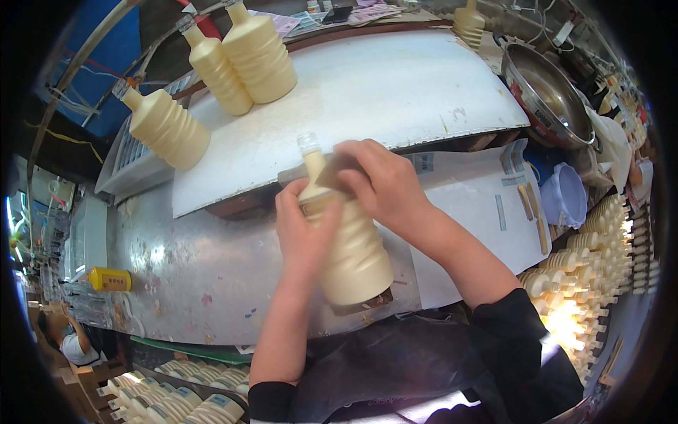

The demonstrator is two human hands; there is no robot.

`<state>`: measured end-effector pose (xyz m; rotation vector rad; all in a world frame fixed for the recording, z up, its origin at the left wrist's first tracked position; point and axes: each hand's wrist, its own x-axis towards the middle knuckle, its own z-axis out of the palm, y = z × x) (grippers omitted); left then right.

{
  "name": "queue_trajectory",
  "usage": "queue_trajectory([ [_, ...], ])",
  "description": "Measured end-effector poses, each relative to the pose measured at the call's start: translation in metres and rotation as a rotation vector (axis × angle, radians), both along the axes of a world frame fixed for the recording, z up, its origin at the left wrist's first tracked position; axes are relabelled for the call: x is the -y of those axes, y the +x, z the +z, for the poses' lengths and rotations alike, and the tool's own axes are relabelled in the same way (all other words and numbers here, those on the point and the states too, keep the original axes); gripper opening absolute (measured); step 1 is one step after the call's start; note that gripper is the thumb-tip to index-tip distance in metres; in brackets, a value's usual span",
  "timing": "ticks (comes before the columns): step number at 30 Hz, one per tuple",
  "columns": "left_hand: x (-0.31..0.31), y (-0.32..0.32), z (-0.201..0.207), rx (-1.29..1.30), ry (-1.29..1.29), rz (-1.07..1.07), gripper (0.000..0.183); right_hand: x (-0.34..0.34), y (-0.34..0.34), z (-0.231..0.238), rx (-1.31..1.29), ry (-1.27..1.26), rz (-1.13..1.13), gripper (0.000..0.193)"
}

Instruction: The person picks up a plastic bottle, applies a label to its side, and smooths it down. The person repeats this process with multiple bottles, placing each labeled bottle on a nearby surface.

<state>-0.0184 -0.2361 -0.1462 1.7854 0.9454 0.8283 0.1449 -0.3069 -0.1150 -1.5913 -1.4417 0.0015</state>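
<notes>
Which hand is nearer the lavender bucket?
Right. The right hand is left of the lavender bucket, near the neck of the cream bottle; the left hand is farther left, at that bottle's shoulder.

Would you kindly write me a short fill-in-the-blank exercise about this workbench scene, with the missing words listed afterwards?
1. The cream bottle between the left hand and right hand has its neck pointing toward the picture's ____ edge.
2. The small container on the metal table is mainly ____ in colour.
3. The other bottles at the left end of the white board number ____.
4. The bucket is on the picture's ____ side.

Missing words: top; yellow; three; right.
</notes>
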Motion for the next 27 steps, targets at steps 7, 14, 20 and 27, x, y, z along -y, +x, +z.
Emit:
queue_trajectory([
  [7,0.004,0.011,0.022,-0.233,0.001,0.08,0.058,-0.007,0.003,-0.001,-0.025,0.014,-0.035,0.032],
  [14,0.0,0.015,0.016,-0.195,0.007,0.091,0.051,0.014,-0.007,-0.018,-0.381,0.027,-0.102,0.036],
  [20,-0.005,-0.001,-0.008,0.051,-0.132,0.043,0.043,0.012,0.001,-0.033,-0.555,0.046,-0.266,0.031],
  [27,0.006,-0.013,-0.021,0.439,-0.552,-0.046,0.039,0.05,-0.03,-0.039,-0.204,0.189,0.036,0.025],
])
